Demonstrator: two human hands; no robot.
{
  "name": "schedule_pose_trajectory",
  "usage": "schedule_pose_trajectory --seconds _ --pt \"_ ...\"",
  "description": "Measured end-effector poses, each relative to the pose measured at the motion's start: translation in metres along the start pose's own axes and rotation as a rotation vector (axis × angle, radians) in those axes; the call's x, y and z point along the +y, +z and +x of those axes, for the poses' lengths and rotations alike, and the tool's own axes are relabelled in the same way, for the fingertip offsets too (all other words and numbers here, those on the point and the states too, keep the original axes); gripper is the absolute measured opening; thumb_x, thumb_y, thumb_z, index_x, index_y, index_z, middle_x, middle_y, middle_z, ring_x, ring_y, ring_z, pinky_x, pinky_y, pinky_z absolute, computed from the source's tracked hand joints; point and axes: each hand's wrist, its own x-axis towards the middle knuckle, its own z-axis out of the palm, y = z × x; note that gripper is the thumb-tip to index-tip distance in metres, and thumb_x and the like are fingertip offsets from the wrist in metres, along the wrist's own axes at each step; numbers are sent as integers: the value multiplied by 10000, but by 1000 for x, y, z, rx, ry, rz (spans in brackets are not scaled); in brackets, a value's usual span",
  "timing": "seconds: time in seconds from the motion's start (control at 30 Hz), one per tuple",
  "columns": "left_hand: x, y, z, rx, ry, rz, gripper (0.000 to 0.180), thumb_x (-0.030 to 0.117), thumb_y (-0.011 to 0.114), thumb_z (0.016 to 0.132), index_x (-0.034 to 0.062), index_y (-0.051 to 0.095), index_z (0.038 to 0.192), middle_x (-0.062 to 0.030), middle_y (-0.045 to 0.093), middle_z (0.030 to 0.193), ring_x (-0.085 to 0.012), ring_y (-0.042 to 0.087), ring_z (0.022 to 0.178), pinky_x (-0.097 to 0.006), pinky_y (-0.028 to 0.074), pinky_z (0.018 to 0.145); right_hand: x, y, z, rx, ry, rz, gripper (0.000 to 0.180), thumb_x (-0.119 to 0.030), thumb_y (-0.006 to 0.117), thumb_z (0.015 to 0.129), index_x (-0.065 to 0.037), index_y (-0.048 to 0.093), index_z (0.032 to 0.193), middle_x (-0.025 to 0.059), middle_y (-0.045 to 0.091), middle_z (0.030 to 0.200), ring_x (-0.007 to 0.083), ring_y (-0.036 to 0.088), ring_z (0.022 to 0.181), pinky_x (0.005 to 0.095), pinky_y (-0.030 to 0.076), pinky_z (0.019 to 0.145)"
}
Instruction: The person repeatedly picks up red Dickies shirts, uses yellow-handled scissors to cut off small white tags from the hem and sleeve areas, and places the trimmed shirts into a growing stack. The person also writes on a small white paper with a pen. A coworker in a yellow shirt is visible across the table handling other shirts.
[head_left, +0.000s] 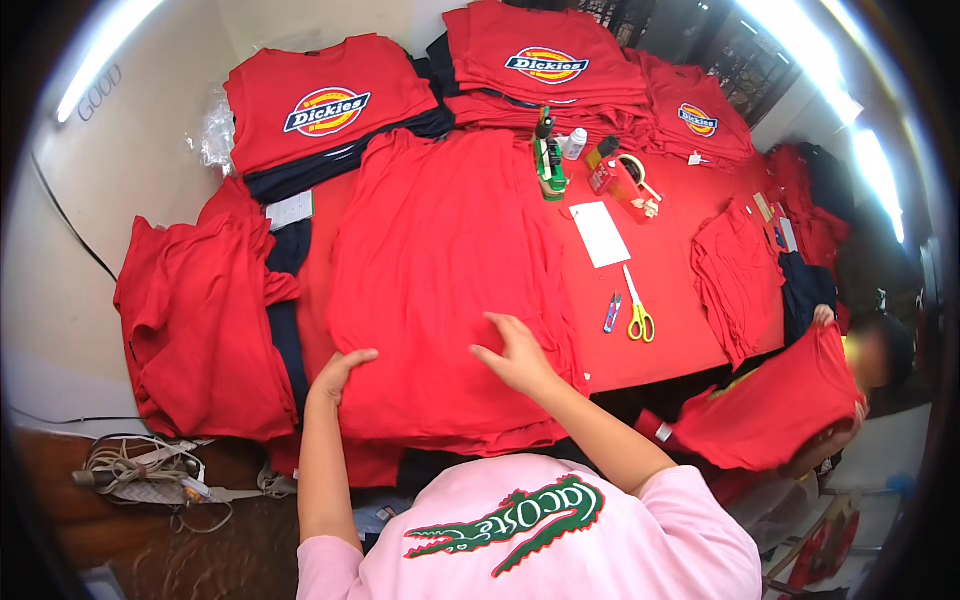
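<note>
See wide, layered red cloth (440, 250) lying on the red-covered table (680, 290). At its lower left edge, see the left hand (340, 374), with fingers partly hidden; cannot tell whether clamped. Over its lower right, see the right hand (517, 357), with thumb and fingers apart. Could crease if pulled unevenly; could brush the yellow-handled metal scissors (640, 322) if dragged rightward.

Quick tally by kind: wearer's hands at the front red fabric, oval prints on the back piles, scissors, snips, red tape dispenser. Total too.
Left hand and right hand at red fabric: 2
Oval prints: 3
Scissors: 1
Snips: 1
Red tape dispenser: 1
Total: 8
</note>
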Motion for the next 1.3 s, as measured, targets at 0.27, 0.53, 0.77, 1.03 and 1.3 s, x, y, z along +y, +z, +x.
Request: schedule_pose_trajectory --seconds 0.27,0.53,0.77,1.03,1.3 --pt "-25 145 -71 139 890 846 400 86 689 899 -3 606 1280 -234 703 1150 -369 709 1025 -469 557 857 -142 22 7 -288 166 -401 1333 -508 840 761 99 16 1615 368 615 1235 461 697 1052 465 581 917" --pt "-137 186 -85 -68 520 320 502 105 681 971 12 491 1427 -178 691 1218 -310 690 1096 -434 554 921 -4 37 3 -278 196 -376 1137 -166 836 694 37 212 1623 235 738 1117 328 736 1050 396 587 886" --pt "-207 83 -14 24 209 -811 447 376 504 1082 87 540 1420 -106 677 1230 -236 646 1121 -422 512 1019 -70 -41 -150 -496 1 267 952 -51 773 667 71 401 1534 217 672 805 220 702 737 371 553 655" --pt "-209 99 -59 78 87 -572 504 410 528 1056 86 523 1442 -132 603 1310 -271 571 1200 -467 468 1051 -57 -79 -300 -549 -433 41 900 -93 775 724 -196 468 1563 177 695 1011 365 683 935 461 554 799" --pt "-178 87 -126 275 235 -296 564 444 552 1029 86 506 1463 -159 529 1390 -307 495 1279 -512 425 1084 -43 -95 -364 95 -563 149 824 -95 827 729 -225 541 1491 102 704 1092 313 706 944 402 588 781"
